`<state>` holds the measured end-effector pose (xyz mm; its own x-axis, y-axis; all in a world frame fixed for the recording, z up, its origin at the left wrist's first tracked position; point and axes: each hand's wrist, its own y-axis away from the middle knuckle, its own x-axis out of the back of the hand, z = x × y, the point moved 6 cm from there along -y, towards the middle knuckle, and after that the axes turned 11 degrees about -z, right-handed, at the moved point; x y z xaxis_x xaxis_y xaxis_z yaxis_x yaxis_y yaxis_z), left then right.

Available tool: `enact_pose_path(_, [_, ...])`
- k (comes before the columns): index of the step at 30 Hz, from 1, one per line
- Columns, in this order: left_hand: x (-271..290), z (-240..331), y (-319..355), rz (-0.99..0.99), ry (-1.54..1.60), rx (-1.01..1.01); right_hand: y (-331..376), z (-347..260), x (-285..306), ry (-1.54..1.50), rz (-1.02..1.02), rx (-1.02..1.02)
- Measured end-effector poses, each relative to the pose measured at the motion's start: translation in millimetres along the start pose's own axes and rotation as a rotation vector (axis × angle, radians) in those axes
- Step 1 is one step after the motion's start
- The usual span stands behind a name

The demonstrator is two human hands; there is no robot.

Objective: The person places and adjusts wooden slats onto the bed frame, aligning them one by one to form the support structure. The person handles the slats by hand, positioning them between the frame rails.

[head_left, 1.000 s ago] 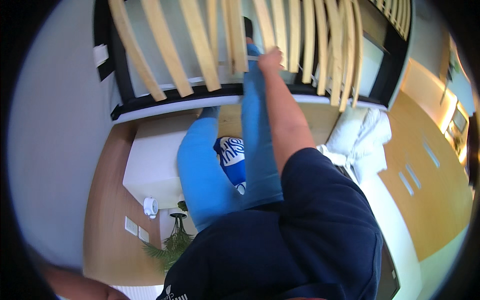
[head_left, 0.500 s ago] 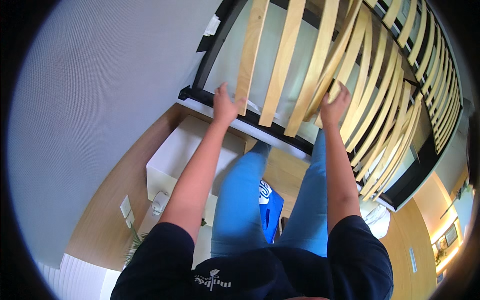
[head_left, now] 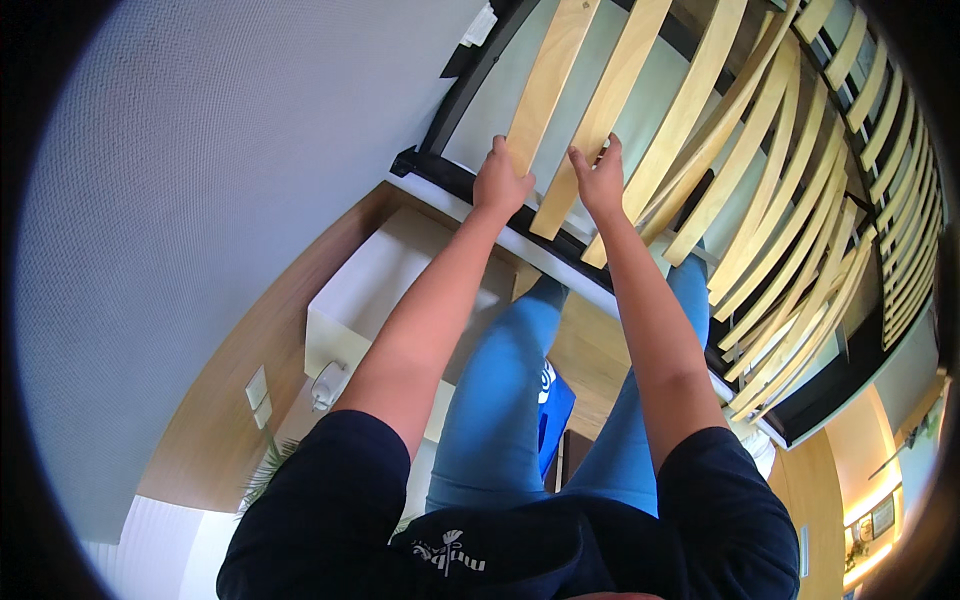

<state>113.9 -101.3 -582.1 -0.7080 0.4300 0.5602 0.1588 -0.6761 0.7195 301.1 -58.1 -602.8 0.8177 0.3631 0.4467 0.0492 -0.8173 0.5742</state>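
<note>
Both arms reach to a bed frame's wooden slats [head_left: 700, 130] (pale, bowed): left hand [head_left: 500, 183] clamped on one slat's end, right hand [head_left: 601, 183] pressing flat, fingers apart.

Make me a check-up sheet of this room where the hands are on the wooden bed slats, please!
Surface: slatted bed base with a black frame, tilted in the view; the slats bow and several overlap.
Job's things: two pale wooden slats, one under the left hand, one beside the right hand.
Clutter: blue patterned item on the floor between the legs.
Hands: left hand rests on the lower end of a slat; right hand presses on the next slat, fingers spread.
Cables: nothing seen.
Surroundings: white textured wall, wooden floor, white nightstand, wall socket, green plant.
</note>
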Motion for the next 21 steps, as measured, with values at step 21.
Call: enact_pose_path(21, [95, -74, -30, 0.138, -0.463, -0.174, -36, -42, -91, -0.211, -0.202, -0.088])
